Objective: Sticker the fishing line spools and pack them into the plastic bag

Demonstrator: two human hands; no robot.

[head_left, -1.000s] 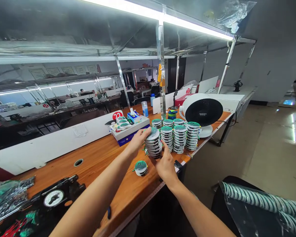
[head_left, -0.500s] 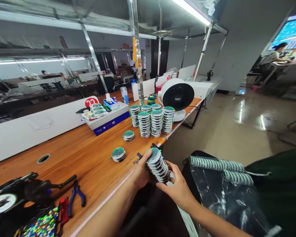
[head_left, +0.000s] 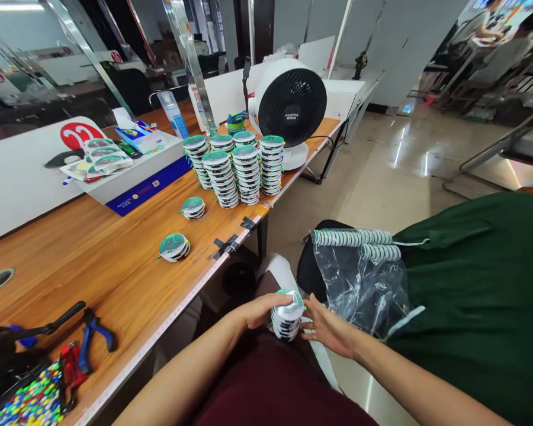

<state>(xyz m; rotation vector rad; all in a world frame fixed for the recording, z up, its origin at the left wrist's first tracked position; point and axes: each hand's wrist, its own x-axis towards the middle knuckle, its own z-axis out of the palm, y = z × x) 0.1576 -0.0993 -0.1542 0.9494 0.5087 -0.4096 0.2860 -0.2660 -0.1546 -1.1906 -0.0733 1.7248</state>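
Observation:
My left hand (head_left: 266,307) grips a stack of round white spools with green tops (head_left: 286,316) above my lap, thumb on the top one. At its right side is my right hand (head_left: 331,325), fingers spread; whether its fingertips touch the stack I cannot tell. Several taller stacks of the same spools (head_left: 220,177) stand on the wooden table (head_left: 128,266), with two short stacks, one here (head_left: 174,247) and one behind it (head_left: 192,207). A clear plastic bag with rows of spools (head_left: 359,278) lies on a chair to the right.
A black and white fan (head_left: 292,106) stands behind the stacks. Blue-handled pliers (head_left: 93,338), colourful small pieces (head_left: 31,393) and a black device (head_left: 9,349) are at the left. A white and blue box (head_left: 142,183) sits by the divider. People sit in the far right background.
Both hands and the held stack have moved down from the table edge to above my lap. My right hand's fingers have spread. The view has tilted downward.

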